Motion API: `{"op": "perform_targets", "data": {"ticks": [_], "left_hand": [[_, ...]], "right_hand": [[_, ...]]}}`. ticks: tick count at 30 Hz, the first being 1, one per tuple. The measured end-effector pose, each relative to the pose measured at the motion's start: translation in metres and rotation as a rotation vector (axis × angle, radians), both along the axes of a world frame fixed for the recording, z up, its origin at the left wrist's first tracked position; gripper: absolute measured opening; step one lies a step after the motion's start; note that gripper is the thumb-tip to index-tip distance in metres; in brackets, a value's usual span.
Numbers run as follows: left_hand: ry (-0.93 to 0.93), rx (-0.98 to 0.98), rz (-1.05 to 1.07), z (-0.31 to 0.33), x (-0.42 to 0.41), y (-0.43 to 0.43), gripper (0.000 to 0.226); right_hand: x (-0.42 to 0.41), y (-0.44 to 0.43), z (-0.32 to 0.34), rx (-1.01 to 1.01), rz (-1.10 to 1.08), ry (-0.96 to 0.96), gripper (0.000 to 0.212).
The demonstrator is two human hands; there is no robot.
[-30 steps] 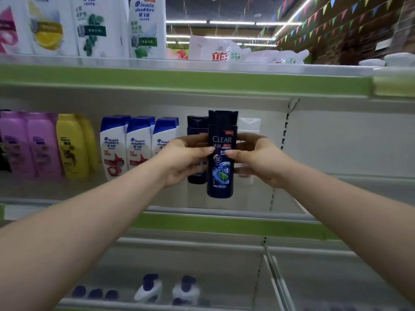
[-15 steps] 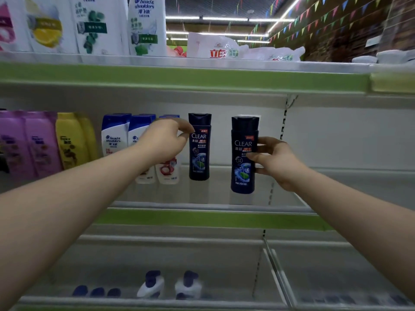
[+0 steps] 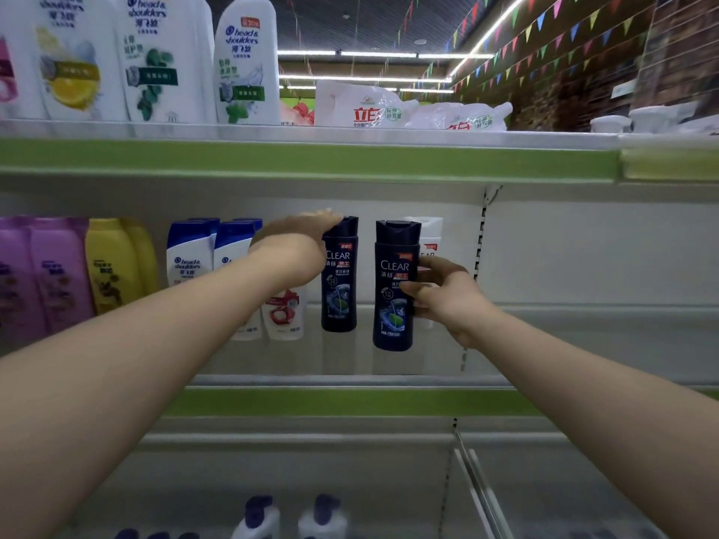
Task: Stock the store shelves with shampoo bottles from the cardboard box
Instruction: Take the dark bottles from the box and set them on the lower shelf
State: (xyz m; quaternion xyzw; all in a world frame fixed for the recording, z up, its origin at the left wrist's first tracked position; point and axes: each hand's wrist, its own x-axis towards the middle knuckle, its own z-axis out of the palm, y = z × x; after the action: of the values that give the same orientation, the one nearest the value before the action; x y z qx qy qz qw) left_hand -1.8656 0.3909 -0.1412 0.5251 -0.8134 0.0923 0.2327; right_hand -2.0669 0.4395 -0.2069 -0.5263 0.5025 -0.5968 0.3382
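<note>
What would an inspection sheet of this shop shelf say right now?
Surface: pale middle shelf, green front strip.
Job's things: left CLEAR bottle and right CLEAR bottle, both upright.
Clutter: nothing seen.
Grips: left grip touches the left bottle's cap; right grip holds the right bottle.
Cables: nothing seen.
Surroundings: Head & Shoulders bottles, purple bottles, yellow bottles at left; refill pouches above; bunting beyond.

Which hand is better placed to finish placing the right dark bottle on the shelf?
Right. The right hand grips the right bottle, which is upright and close beside the left bottle. The left hand only touches the left bottle's cap.
</note>
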Motion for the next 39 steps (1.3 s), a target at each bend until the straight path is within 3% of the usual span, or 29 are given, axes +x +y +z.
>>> {"op": "perform_targets", "data": {"ticks": [7, 14, 21, 27, 31, 39], "left_hand": [[0.007, 0.024, -0.015, 0.005, 0.000, -0.018, 0.070], [0.152, 0.110, -0.096, 0.012, 0.005, -0.033, 0.068], [0.051, 0.107, -0.108, 0.021, 0.010, -0.039, 0.074], [0.087, 0.162, -0.156, 0.030, 0.012, -0.038, 0.078], [0.100, 0.175, -0.166, 0.031, 0.012, -0.033, 0.078], [0.142, 0.165, -0.172, 0.026, 0.014, -0.033, 0.078]], "right_hand": [[0.004, -0.005, -0.003, -0.029, 0.025, 0.011, 0.034], [0.025, -0.019, -0.007, -0.039, 0.067, -0.011, 0.034], [0.044, -0.034, -0.013, -0.045, 0.057, 0.017, 0.037], [0.055, -0.040, -0.014, -0.042, 0.055, 0.016, 0.038], [0.056, -0.040, -0.013, -0.020, 0.019, 0.046, 0.024], [0.060, -0.039, -0.009, 0.019, 0.025, 0.046, 0.022]]}}
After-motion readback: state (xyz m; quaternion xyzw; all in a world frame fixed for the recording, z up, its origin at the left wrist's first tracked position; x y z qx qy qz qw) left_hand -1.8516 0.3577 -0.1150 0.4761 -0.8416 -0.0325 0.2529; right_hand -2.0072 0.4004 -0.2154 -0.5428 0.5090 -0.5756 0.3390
